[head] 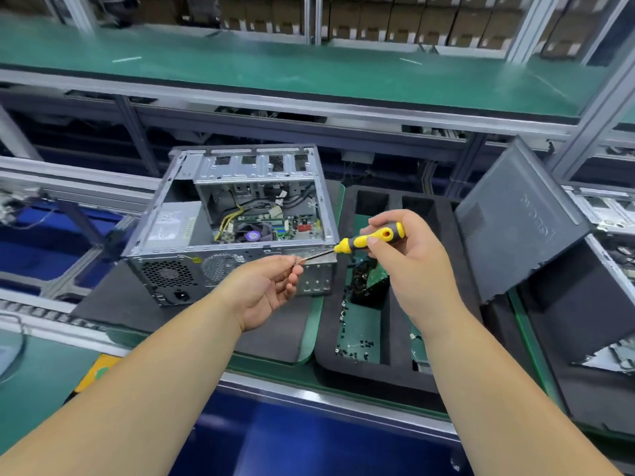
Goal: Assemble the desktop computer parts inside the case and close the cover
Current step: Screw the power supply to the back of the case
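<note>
An open grey computer case [192, 255] lies on a dark foam mat, its power supply, motherboard, fan and cables exposed. My right hand [405, 255] grips a yellow-and-black screwdriver [369, 239] by its handle, just right of the case's near corner. The screwdriver's shaft points left and down to my left hand [266, 286], whose fingertips pinch a small screw [296, 262] at the tip. The dark side cover [519, 218] leans upright at the right, apart from the case.
A black foam tray [397, 369] with compartments sits right of the case, holding several loose screws [354, 348] and a dark part. Aluminium rails and a green shelf [309, 73] run behind. A blue surface lies below the bench edge.
</note>
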Demonstrator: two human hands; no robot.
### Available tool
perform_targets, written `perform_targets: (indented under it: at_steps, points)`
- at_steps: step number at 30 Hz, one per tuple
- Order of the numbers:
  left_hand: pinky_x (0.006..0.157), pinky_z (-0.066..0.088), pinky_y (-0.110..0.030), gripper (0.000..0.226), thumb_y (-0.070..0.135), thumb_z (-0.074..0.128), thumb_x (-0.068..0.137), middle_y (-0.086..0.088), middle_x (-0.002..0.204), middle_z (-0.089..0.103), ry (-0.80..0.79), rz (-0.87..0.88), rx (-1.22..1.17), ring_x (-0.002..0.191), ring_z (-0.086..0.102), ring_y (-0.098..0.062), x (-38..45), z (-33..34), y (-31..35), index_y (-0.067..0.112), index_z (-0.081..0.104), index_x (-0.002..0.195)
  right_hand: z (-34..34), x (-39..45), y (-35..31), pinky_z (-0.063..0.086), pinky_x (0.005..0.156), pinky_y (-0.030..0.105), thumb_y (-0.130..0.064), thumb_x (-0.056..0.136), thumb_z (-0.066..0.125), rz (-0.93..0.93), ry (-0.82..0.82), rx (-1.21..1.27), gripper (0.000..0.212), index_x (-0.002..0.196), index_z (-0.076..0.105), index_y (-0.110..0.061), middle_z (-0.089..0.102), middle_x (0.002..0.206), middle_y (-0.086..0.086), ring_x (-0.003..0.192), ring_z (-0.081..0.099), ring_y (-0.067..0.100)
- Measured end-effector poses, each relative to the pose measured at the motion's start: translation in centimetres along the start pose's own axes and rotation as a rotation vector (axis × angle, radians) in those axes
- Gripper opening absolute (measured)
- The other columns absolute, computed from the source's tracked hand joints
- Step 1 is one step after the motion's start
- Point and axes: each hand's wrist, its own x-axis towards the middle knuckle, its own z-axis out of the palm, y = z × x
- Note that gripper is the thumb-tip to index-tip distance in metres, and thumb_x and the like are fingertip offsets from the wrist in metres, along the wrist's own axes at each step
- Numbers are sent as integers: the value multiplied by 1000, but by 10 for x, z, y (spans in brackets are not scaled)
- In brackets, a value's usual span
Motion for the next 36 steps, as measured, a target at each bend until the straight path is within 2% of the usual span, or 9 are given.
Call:
perform_targets:
  at_steps: [7, 11, 14, 20, 25, 27, 31, 34, 36]
  points:
    - [48, 49, -15, 9, 13, 56, 96, 1, 69, 65, -9, 40, -44, 55, 57, -4, -24, -76, 44, 9, 63, 94, 81, -6, -31, 52, 76, 23, -15, 92, 61, -38, -9, -13, 20, 100, 62, -33, 69, 100, -14, 91, 65, 6]
    - [54, 52, -15, 9, 8, 55, 97, 0, 74, 69, -15, 129, 25, 61, 63, -5, -38, -127, 71, 6, 63, 99, 136, -12, -47, 54, 72, 34, -21, 93, 62, -29, 39, -34, 14, 98, 62, -34, 68, 92, -8, 83, 64, 18]
    - [59, 54, -14, 10, 7, 54, 97, 0, 77, 70, -16, 190, 119, 65, 65, -4, -46, -161, 92, 7, 64, 96, 176, -15, -59, 50, 61, 30, -27, 93, 62, -45, 66, -53, 11, 98, 61, -36, 65, 86, -7, 74, 61, 17]
    - [70, 55, -18, 10, 6, 56, 96, -1, 78, 72, -53, 313, 435, 72, 66, -8, -55, -215, 123, 5, 66, 95, 241, -20, -76, 57, 78, 39, -31, 90, 64, 30, 146, 22, 4, 93, 63, -33, 71, 90, -6, 85, 72, 15]
    - [73, 56, -18, 11, 3, 57, 95, -5, 81, 73, -46, 362, 406, 75, 66, -10, -55, -242, 133, 5, 68, 94, 267, -18, -81, 57, 80, 46, -32, 91, 69, 189, 145, -46, 16, 91, 62, -18, 74, 78, -4, 74, 72, 12]
    - [74, 56, -19, 12, 4, 58, 95, -6, 81, 73, -53, 386, 418, 77, 67, -12, -53, -249, 135, 7, 68, 93, 269, -17, -81, 56, 73, 44, -39, 85, 74, 247, 101, -172, 20, 85, 63, -23, 72, 70, -5, 67, 68, 12]
    - [76, 55, -20, 11, 4, 58, 95, -8, 84, 73, -86, 447, 474, 81, 68, -15, -48, -253, 137, 7, 69, 94, 273, -17, -79, 40, 54, 15, -42, 78, 80, 321, -182, -368, 19, 92, 69, -33, 68, 77, -9, 59, 61, -1]
    - [84, 54, -23, 14, 13, 59, 96, -5, 100, 74, -117, 451, 467, 93, 69, -15, -48, -246, 136, 11, 67, 107, 276, -18, -68, 38, 58, 18, -40, 84, 75, 247, -273, -514, 16, 90, 69, -26, 61, 78, -10, 66, 55, 0]
    - [91, 46, -22, 25, 35, 60, 95, 8, 116, 69, -57, 436, 497, 106, 64, -7, -48, -242, 133, 29, 62, 120, 276, -14, -59, 35, 59, 15, -41, 91, 67, 223, -245, -497, 13, 91, 67, -28, 57, 78, -13, 68, 53, -3]
